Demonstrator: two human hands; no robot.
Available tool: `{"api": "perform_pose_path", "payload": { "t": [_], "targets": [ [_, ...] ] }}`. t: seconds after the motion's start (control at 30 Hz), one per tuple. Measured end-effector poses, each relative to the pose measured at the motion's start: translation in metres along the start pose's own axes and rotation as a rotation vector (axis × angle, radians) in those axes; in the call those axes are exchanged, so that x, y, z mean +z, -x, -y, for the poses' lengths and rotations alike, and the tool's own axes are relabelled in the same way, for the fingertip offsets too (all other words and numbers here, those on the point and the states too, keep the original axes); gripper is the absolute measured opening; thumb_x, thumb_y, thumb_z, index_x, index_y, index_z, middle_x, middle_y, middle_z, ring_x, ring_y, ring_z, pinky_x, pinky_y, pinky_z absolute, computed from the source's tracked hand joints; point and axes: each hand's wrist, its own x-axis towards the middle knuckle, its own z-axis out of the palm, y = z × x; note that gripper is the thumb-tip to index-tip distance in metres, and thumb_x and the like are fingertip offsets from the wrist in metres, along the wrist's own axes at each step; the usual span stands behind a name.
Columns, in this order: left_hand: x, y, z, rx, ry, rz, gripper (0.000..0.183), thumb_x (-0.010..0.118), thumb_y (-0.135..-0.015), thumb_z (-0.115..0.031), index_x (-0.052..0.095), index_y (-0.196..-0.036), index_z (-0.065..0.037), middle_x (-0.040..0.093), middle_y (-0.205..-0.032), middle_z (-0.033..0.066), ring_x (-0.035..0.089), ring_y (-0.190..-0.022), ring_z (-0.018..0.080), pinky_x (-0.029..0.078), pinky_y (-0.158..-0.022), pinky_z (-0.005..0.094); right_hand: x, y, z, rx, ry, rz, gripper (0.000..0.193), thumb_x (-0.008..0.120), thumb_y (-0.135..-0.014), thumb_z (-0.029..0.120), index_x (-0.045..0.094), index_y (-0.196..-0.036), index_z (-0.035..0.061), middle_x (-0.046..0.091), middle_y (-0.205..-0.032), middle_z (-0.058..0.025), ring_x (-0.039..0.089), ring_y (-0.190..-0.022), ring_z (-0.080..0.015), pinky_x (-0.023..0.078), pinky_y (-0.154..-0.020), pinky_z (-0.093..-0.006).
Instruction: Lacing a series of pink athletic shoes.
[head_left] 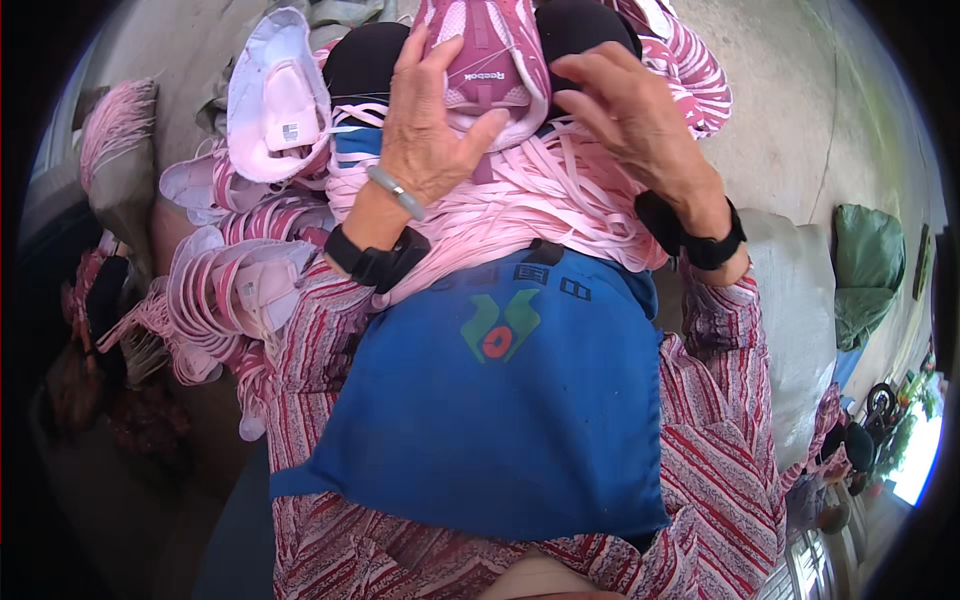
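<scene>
A maroon and pink shoe upper [487, 88] rests between my knees, with its padded pink collar toward me. My left hand [425, 135] is at its left edge. The fingers are stretched out and the thumb, held apart, reaches across the collar. To the right of the upper, my right hand [640, 120] is held with curved, separated fingers, and I see nothing gripped in it. Fine thread-like lines cross over the upper between the hands. Beneath both hands, a heap of flat pink shoelaces [540, 190] covers my lap above the blue apron [500, 420].
Several more shoe uppers [280, 100] are piled at my left. Another striped stack [695, 75] lies beyond my right knee. A bundle of pink laces [120, 120] tops a sack at far left. On the right are a pale wrapped bale [785, 320] and a green sack [868, 270].
</scene>
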Motion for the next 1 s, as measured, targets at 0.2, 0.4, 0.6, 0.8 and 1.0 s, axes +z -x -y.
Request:
{"api": "perform_pose_path", "payload": {
  "t": [0.2,0.4,0.6,0.8,1.0],
  "targets": [
    [-0.036,-0.014,-0.023,-0.042,0.146,-0.193,0.021,0.061,-0.086,-0.014,0.061,-0.103,-0.001,0.057,-0.114,0.0156,0.054,-0.107,0.0262,0.042,-0.093,0.0344,-0.074,0.079,-0.025,0.516,-0.088,0.014,0.015,0.059,-0.085,0.009,0.064,-0.093,-0.0012,0.06,-0.078,-0.013,0.059,-0.067,-0.0218,0.046,-0.063,-0.0296],
    [-0.014,-0.031,-0.066,0.044,0.338,0.079,0.008,0.063,-0.083,-0.005,0.062,-0.09,-0.001,0.064,-0.085,0.0111,0.063,-0.076,0.0232,0.05,-0.068,0.0298,-0.064,0.125,-0.054,0.625,-0.057,0.032,0.024,0.056,-0.09,0.018,0.065,-0.103,-0.0008,0.064,-0.088,-0.0124,0.061,-0.073,-0.019,0.048,-0.066,-0.0303],
    [0.036,-0.05,-0.088,0.126,0.429,0.228,0.014,0.062,-0.081,-0.004,0.06,-0.095,0.0,0.063,-0.089,0.0145,0.062,-0.083,0.0301,0.049,-0.074,0.0373,-0.062,0.115,-0.051,0.579,-0.21,-0.143,0.029,0.061,-0.087,0.024,0.066,-0.104,0.0002,0.064,-0.089,-0.013,0.061,-0.075,-0.0227,0.048,-0.068,-0.0316],
    [0.058,-0.042,-0.083,0.136,0.245,0.394,0.043,0.062,-0.085,-0.017,0.05,-0.123,-0.002,0.054,-0.119,0.0186,0.05,-0.114,0.0357,0.039,-0.099,0.0415,-0.055,0.092,-0.048,0.31,-0.065,0.168,0.024,0.066,-0.082,0.022,0.068,-0.094,0.0014,0.061,-0.079,-0.0129,0.06,-0.071,-0.0249,0.047,-0.065,-0.0333],
    [0.062,-0.023,-0.081,0.248,-0.002,0.436,0.043,0.066,-0.08,-0.017,0.054,-0.12,-0.006,0.049,-0.129,0.0157,0.04,-0.126,0.0336,0.03,-0.107,0.0482,-0.058,0.1,-0.052,0.394,-0.085,0.057,0.023,0.062,-0.086,0.021,0.067,-0.093,-0.0006,0.063,-0.081,-0.0123,0.062,-0.075,-0.0256,0.048,-0.068,-0.0336]
  ]
}}
